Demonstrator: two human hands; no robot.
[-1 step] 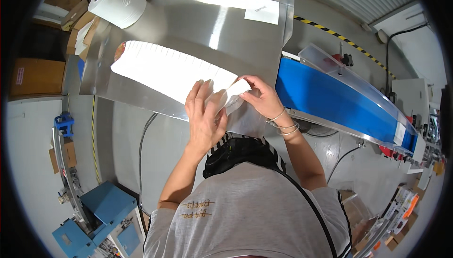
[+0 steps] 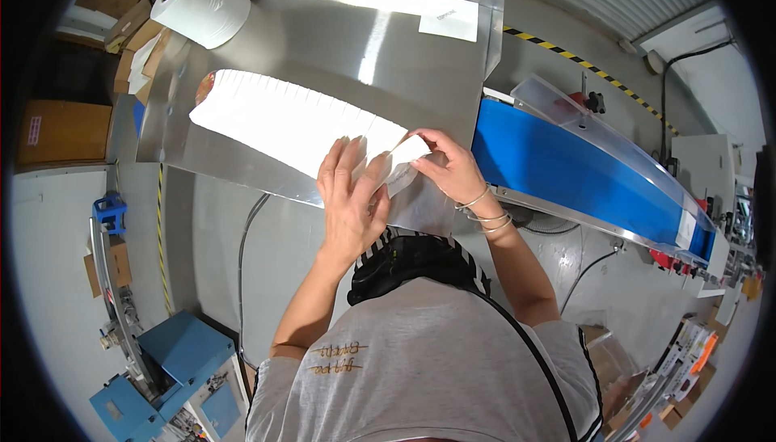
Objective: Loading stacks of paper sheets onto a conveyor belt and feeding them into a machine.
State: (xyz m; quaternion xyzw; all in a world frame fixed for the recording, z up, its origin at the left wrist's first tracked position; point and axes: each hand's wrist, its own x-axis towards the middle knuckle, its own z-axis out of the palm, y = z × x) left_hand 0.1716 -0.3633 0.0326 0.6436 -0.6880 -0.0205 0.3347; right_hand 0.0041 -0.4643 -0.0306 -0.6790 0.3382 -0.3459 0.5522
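Observation:
A long row of white, thin, closely packed pieces lies slantwise on a metal table, with a reddish-brown patch at its far left end. My left hand rests on the near right part of this row. Its fingers are stretched out and slightly apart, and the thumb points toward the end piece. At the row's right end, a white piece tilts away from the others. My right hand pinches that piece's right edge between thumb and fingers, with bangles on the wrist. What the pieces are made of, I cannot tell.
The metal table has raised edges at the back. A large white roll stands at its far left, and a white paper sheet lies at the back right. A blue conveyor belt adjoins on the right. Cardboard boxes stand at left.

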